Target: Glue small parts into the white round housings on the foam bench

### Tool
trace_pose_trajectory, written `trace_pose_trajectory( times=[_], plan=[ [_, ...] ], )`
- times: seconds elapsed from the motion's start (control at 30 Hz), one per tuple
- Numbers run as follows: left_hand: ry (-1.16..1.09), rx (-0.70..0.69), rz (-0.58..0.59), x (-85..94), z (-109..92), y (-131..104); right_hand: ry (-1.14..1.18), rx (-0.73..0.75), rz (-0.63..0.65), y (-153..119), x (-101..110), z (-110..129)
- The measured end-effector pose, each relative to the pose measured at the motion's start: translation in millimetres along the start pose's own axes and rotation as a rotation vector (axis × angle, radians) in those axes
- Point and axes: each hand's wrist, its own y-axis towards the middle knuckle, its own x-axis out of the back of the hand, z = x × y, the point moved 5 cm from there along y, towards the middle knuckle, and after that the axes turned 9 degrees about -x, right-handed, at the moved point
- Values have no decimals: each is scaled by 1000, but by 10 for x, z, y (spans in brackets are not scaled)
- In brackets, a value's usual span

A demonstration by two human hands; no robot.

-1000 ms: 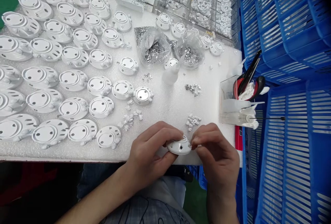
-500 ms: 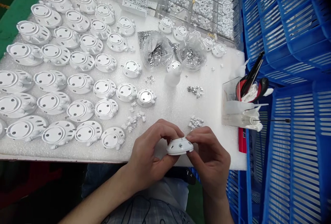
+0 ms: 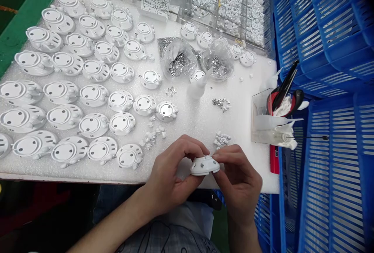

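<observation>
Between my two hands, over the near edge of the foam-topped table (image 3: pixel 187 128), is a white domed plastic part (image 3: pixel 204 165) with small silvery pieces set in its side. My left hand (image 3: pixel 175 167) grips its left side, fingers on top and thumb below. On its right side my right hand (image 3: pixel 238 179) pinches it the same way. Just beyond my hands lies a pile of small white pieces (image 3: pixel 222 139), with a pile of small silvery pieces (image 3: pixel 221 104) farther off. A white squeeze bottle (image 3: pixel 195 89) with a pointed tip stands behind them.
Rows of similar white parts (image 3: pixel 93 124) cover the left side. Two clear bags (image 3: pixel 179 64) of silvery pieces lie at the back, before trays (image 3: pixel 230 7) of white pieces. At right stand a clear holder (image 3: pixel 261 134) with scissors (image 3: pixel 284 99) and blue crates (image 3: pixel 344 167).
The white part has turned slightly between my fingers, so the silvery pieces on its side sit a little differently. The whole view has shifted slightly; both hands keep their hold.
</observation>
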Motion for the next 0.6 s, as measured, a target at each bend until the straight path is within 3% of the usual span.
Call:
trace_pose_trajectory(
  times=[0.17, 0.37, 0.6],
  plan=[
    [1, 0, 12, -4, 1, 3, 1, 6, -13, -3, 0, -2],
    [59, -27, 99, -23, -7, 19, -93, 166, -80, -30, 62, 56],
    [9, -42, 32, 8, 2, -17, -91, 193, -45, -29, 47, 29]
  ],
)
